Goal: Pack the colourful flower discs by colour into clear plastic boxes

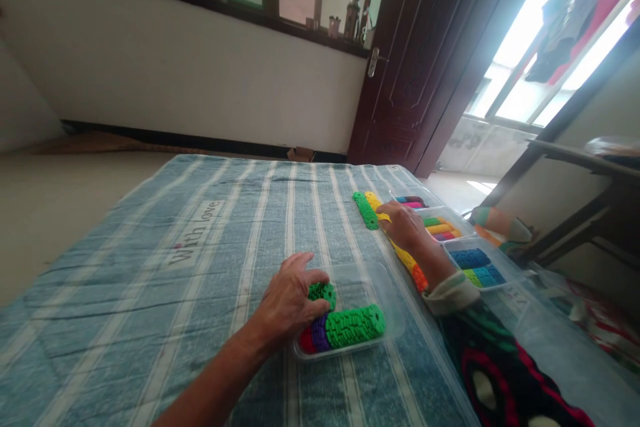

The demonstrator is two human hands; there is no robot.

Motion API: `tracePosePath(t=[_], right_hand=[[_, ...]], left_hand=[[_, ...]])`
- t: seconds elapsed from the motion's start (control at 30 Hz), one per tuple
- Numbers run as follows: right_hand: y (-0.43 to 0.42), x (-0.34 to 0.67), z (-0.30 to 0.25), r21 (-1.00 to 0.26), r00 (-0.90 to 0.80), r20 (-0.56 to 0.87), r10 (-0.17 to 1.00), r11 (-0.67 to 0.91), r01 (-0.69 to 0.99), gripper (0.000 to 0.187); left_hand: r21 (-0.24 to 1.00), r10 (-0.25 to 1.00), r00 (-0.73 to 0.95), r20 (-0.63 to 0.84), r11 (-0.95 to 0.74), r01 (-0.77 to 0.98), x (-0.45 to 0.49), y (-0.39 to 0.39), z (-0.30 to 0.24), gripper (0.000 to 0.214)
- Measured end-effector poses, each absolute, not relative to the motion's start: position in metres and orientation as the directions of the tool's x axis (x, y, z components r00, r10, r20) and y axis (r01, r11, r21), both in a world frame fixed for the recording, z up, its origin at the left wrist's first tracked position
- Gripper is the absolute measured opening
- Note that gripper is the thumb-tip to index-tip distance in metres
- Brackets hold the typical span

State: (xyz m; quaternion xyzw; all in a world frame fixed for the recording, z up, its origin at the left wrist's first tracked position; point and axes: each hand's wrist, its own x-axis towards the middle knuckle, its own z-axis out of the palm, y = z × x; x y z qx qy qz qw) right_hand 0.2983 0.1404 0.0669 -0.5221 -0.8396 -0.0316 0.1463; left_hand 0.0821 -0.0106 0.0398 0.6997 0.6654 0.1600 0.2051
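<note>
My left hand [290, 297] is over the left part of a see-through plastic box [393, 293], its thumb and fingers closed around a short stack of green notched discs [327, 293]. In front of that stack, a row of red [307, 340], purple [321, 331] and long green discs [356, 324] lies along the box's near side. Farther right, my right hand [403, 223] pinches yellow discs [383, 216] at a yellow row on the cloth. A loose green row of discs [366, 211] lies just left of it. Orange discs [419, 277] lie below the right wrist.
Three more plastic boxes with coloured disc rows line the right edge: dark and pink [411, 201], mixed [443, 228], and blue-green [475, 267]. A striped blue cloth [210, 300] covers the surface. Behind it stand a wall and a brown door [400, 67]; a dark rack [595, 193] is at right.
</note>
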Motion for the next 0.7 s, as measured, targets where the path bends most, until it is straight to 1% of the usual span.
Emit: tracePosePath(t=[0.07, 0.17, 0.43, 0.7], right_hand=[[0.165, 0.294, 0.061, -0.002, -0.419, 0.158, 0.894, 0.425, 0.905, 0.031], [0.189, 0.286, 0.051, 0.068, -0.437, 0.076, 0.896, 0.433, 0.899, 0.036], [0.206, 0.281, 0.037, 0.142, -0.455, 0.002, 0.891, 0.45, 0.882, 0.031], [0.206, 0.281, 0.043, 0.13, -0.459, 0.011, 0.888, 0.454, 0.881, 0.033]], left_hand=[[0.506, 0.997, 0.066, -0.041, -0.037, 0.862, 0.081, -0.011, 0.037, 0.033], [0.51, 0.997, 0.066, -0.034, -0.04, 0.859, 0.081, -0.01, 0.034, 0.034], [0.522, 0.997, 0.064, -0.03, -0.039, 0.852, 0.082, -0.011, 0.033, 0.033], [0.523, 0.998, 0.053, -0.039, -0.025, 0.852, 0.084, -0.011, 0.038, 0.034]])
